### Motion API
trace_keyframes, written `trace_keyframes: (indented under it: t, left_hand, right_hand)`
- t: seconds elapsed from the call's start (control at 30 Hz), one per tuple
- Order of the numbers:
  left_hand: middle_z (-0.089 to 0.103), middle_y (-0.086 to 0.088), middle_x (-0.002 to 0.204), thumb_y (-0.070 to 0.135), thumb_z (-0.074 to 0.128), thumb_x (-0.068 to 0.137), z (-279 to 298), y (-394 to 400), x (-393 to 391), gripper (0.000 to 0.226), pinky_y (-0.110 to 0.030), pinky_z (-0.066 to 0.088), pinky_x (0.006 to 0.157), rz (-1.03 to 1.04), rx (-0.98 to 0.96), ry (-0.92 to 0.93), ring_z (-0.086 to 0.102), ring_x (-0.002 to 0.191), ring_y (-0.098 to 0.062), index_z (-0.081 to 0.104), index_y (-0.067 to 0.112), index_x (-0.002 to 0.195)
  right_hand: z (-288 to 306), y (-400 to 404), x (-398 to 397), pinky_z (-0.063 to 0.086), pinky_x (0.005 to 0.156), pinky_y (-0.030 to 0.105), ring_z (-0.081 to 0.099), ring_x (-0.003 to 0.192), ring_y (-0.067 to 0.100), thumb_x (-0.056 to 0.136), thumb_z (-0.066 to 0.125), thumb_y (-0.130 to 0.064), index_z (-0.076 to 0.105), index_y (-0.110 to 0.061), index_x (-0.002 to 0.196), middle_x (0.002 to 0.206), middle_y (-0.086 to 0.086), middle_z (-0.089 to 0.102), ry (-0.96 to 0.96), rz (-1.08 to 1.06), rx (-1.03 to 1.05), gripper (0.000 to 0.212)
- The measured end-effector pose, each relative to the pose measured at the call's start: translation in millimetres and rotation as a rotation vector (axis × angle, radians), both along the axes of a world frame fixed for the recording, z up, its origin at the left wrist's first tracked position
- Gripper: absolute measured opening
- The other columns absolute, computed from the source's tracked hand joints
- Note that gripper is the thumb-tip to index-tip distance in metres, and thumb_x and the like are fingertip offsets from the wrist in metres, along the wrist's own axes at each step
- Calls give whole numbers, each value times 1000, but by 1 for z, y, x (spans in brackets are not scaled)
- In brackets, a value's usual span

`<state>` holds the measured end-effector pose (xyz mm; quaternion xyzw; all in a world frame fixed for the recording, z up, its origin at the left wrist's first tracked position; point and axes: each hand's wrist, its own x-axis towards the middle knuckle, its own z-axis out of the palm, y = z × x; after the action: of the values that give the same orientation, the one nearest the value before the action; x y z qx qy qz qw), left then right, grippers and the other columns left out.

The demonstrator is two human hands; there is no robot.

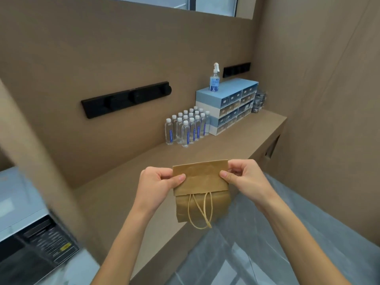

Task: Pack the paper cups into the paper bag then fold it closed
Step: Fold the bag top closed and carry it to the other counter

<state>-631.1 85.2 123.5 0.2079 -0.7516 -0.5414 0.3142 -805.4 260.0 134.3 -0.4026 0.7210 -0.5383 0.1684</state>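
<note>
A brown paper bag (202, 182) hangs in the air over the front edge of the brown counter (127, 194). Its top part is folded over toward me, and its twine handles (200, 210) dangle below the fold. My left hand (158, 184) pinches the left edge of the folded flap between thumb and fingers. My right hand (244, 179) pinches the right edge the same way. No paper cups are in sight; the bag's inside is hidden.
On the counter farther back stand several clear water bottles (188, 126) and a blue-and-white drawer unit (228, 105) with a spray bottle (214, 78) on top. A black appliance (30, 249) sits at the lower left. Grey floor (257, 254) lies below on the right.
</note>
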Motion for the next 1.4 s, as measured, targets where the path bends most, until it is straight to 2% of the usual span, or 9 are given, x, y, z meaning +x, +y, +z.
trace_keyframes:
  t: [0.13, 0.23, 0.3, 0.43, 0.67, 0.87, 1.03, 1.23, 1.4]
  left_hand:
    - [35, -8, 60, 15, 80, 81, -24, -47, -52, 52, -33, 26, 65, 54, 36, -56, 30, 64, -21, 45, -12, 54]
    - [29, 4, 53, 16, 81, 81, -39, -83, -79, 58, -25, 22, 54, 127, 27, -117, 26, 55, -13, 38, 10, 43]
    - [23, 10, 50, 17, 82, 81, -48, -105, -93, 63, -24, 17, 47, 169, -4, -173, 19, 52, -10, 32, 17, 42]
    - [20, 7, 53, 19, 83, 79, -75, -139, -108, 62, -27, 13, 48, 248, -1, -276, 16, 54, -12, 30, 9, 48]
    - [43, -2, 59, 14, 82, 79, -136, -179, -120, 34, -29, 28, 61, 455, 211, -431, 34, 62, -15, 62, -5, 59]
    - [61, -4, 64, 14, 83, 78, -183, -187, -138, 14, -27, 38, 63, 639, 280, -585, 47, 64, -16, 75, 8, 69]
    - [63, -1, 65, 20, 84, 78, -215, -181, -148, 13, -24, 38, 66, 730, 338, -677, 50, 65, -14, 78, 8, 74]
    - [66, -1, 64, 18, 83, 79, -231, -177, -155, 13, -20, 44, 64, 739, 343, -767, 56, 66, -15, 74, 13, 70]
    - [80, -5, 95, 21, 72, 88, -224, -187, -162, 13, -33, 55, 86, 590, 149, -858, 71, 94, -22, 76, 21, 100]
  right_hand:
    - [-13, -56, -60, 47, 69, 32, 55, 66, 12, 87, 71, -13, 71, -6, 78, 73, 15, 71, 20, 25, 78, 11]
    - [-24, -103, -98, 44, 62, 16, 52, 58, 0, 85, 72, -10, 71, -19, 69, 61, -12, 63, 37, 88, 150, 19]
    - [-35, -134, -120, 47, 63, 20, 53, 61, 3, 84, 73, -8, 74, -20, 76, 64, -12, 62, 64, 145, 229, 15]
    - [-63, -192, -149, 43, 61, 13, 49, 60, 2, 83, 74, -11, 74, -18, 81, 64, -11, 57, 162, 213, 334, 8]
    - [-128, -281, -173, 36, 56, 7, 49, 62, 5, 83, 74, -15, 73, -17, 81, 64, -7, 59, 278, 391, 471, 4]
    - [-182, -328, -184, 47, 66, 27, 56, 69, 20, 85, 71, -15, 74, -14, 86, 75, 9, 71, 332, 557, 562, 3]
    - [-218, -342, -196, 40, 59, 15, 54, 62, 12, 83, 72, -15, 73, -19, 82, 65, -5, 62, 297, 681, 586, 4]
    - [-239, -348, -203, 51, 74, 29, 64, 79, 18, 88, 68, -22, 71, -22, 94, 81, 0, 69, 340, 791, 615, 7]
    - [-237, -360, -196, 44, 90, 35, 55, 111, 23, 89, 60, -39, 64, -27, 114, 109, 2, 68, 773, 877, 568, 27]
